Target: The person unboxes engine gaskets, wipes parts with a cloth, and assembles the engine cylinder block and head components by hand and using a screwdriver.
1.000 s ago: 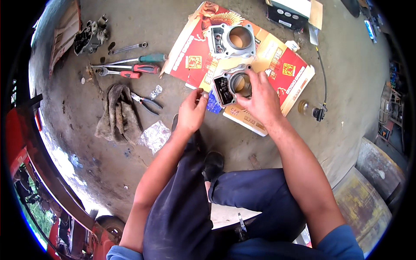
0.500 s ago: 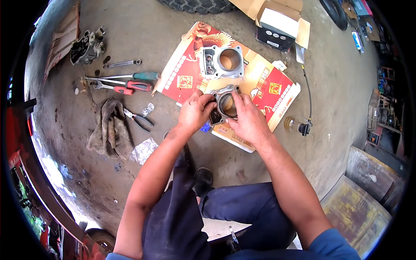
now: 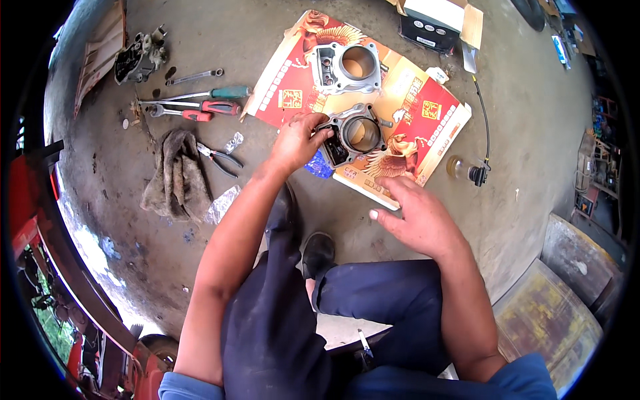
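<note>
The nearer engine cylinder rests tilted on the flattened red and yellow cardboard, its round bore facing up and the chamber beside the bore dark with oil. At its left edge, my left hand grips it with thumb and fingers. My right hand is off the part, hanging near the cardboard's front edge with thumb and fingers apart and nothing in it. Just beyond lies a second, cleaner silver cylinder, also bore upward. A crumpled blue wrapper sits below my left hand, beside the nearer cylinder.
Left on the floor are a wrench, red- and green-handled screwdrivers, pliers, a brown rag and a greasy engine part. An open box stands far right. A black cable runs to a fitting.
My right hand has let go of the nearer cylinder and moved down and right, opening. My left hand stays on the cylinder's left edge. The view has shifted slightly.
</note>
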Tool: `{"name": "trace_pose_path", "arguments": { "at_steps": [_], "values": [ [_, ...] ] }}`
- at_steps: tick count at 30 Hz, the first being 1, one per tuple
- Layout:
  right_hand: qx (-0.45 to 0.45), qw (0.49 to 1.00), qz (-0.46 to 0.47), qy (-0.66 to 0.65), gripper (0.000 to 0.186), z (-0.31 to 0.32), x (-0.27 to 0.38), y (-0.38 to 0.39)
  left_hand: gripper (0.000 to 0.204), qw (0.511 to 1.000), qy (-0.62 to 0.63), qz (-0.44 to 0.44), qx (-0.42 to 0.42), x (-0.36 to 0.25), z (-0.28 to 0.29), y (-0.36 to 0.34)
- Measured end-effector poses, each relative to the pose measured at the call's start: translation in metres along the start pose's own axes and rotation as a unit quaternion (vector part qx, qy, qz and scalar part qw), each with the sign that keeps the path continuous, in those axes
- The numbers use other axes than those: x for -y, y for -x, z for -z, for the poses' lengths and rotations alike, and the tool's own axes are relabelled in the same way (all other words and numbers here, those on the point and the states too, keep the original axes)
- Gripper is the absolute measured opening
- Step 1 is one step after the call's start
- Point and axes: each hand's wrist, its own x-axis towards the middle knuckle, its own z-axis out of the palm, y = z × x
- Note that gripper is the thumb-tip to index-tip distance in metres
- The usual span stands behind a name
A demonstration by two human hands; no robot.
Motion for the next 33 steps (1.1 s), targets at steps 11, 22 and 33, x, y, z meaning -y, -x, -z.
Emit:
{"name": "trace_pose_path", "arguments": {
  "at_steps": [11,22,33],
  "values": [
    [0.053,0.998,-0.044,0.005,0.080,-0.060,0.008,-0.061,0.037,0.908,0.380,0.175,-0.028,0.034,-0.038,0.047],
    [0.069,0.987,-0.129,-0.066,0.087,-0.096,-0.025,-0.081,0.038,0.833,0.507,0.218,0.032,0.034,-0.055,0.062],
    [0.067,0.992,-0.099,-0.050,0.089,-0.091,-0.023,-0.085,0.021,0.848,0.460,0.259,-0.054,0.039,-0.071,0.056]
  ]
}}
